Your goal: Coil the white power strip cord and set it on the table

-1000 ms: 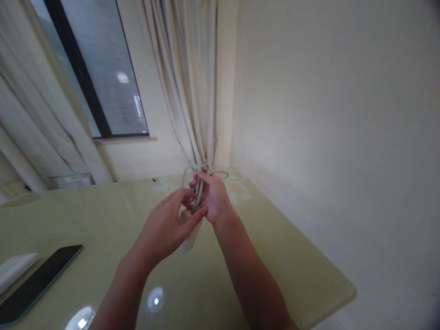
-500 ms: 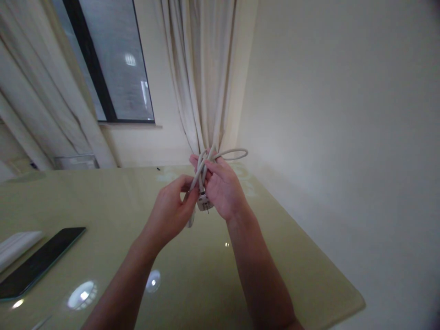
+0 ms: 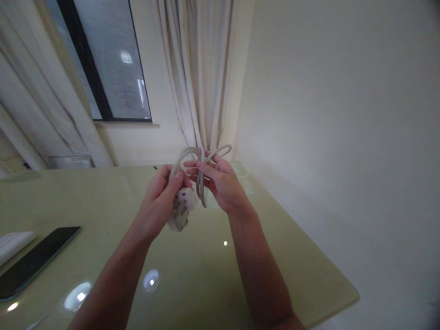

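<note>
Both my hands are raised above a glossy yellow-green table [image 3: 192, 275]. My left hand [image 3: 161, 201] is closed around a white plug [image 3: 181, 211], whose pins face me. My right hand [image 3: 220, 183] pinches several loops of the off-white cable [image 3: 201, 183] between fingers and thumb. Cable loops stick out above both hands, in front of the curtain.
A black phone [image 3: 34, 261] lies at the table's left edge beside a white folded object [image 3: 12, 243]. Cream curtains [image 3: 202, 73] hang at the corner beside a dark window [image 3: 106, 59]. A plain wall fills the right side. The table's right edge runs diagonally.
My left hand has taken the plug and drawn it left and down, away from the coil. My right hand keeps the loops, which have loosened and spread.
</note>
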Demonstrator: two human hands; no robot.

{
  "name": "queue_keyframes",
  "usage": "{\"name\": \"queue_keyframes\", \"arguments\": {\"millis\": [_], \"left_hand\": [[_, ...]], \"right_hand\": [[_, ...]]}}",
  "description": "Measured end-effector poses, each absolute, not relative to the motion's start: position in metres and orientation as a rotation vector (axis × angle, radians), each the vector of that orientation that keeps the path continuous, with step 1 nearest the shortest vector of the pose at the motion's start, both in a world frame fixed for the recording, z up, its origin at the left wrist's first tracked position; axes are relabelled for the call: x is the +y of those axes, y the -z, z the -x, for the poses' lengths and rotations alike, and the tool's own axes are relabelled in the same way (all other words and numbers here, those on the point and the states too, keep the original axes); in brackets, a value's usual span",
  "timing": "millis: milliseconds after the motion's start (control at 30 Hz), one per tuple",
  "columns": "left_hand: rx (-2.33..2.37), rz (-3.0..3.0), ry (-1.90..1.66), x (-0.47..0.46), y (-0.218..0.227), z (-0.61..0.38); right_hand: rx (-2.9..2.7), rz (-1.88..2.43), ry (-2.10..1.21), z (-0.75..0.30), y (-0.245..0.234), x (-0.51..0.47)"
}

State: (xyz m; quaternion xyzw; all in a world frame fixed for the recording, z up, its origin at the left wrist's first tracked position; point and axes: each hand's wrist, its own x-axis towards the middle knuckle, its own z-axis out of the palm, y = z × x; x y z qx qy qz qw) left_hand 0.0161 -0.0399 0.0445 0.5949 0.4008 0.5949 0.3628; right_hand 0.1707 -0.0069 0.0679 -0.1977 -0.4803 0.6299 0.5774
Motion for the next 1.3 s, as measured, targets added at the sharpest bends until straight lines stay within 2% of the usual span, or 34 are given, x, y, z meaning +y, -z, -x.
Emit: {"name": "queue_keyframes", "arguments": {"millis": [133,233,300,400,600,700,967,1100,1300], "left_hand": [[1.090,-1.446,-1.622,-0.032,-0.047,0.009],[1.488,-1.556,-1.648,-0.015,-0.040,0.038],[1.786,-1.665,-1.505,0.000,-0.029,0.059],[1.920,-1.731,-1.240,0.021,-0.006,0.080],[1.983,-1.951,-0.736,0.042,0.028,0.086],[2.039,-1.999,-0.603,0.046,0.038,0.086],[1.902,-1.818,-0.702,0.048,0.049,0.087],[1.647,-1.643,-0.826,0.034,0.033,0.073],[1.356,-1.289,-1.160,0.010,-0.004,0.051]], "right_hand": [[-1.137,0.524,-1.408,-0.184,-0.069,-0.001],[-1.118,0.627,-1.224,-0.199,-0.070,0.003],[-1.137,0.728,-0.996,-0.208,-0.071,0.002],[-1.183,0.757,-0.742,-0.214,-0.073,-0.005],[-1.185,0.688,-0.634,-0.215,-0.078,-0.021],[-1.215,0.692,-0.625,-0.216,-0.078,-0.023],[-1.232,0.762,-0.591,-0.213,-0.072,-0.019],[-1.319,0.931,-0.489,-0.213,-0.060,0.004],[-1.489,1.429,-0.283,-0.210,-0.028,0.043]]}}
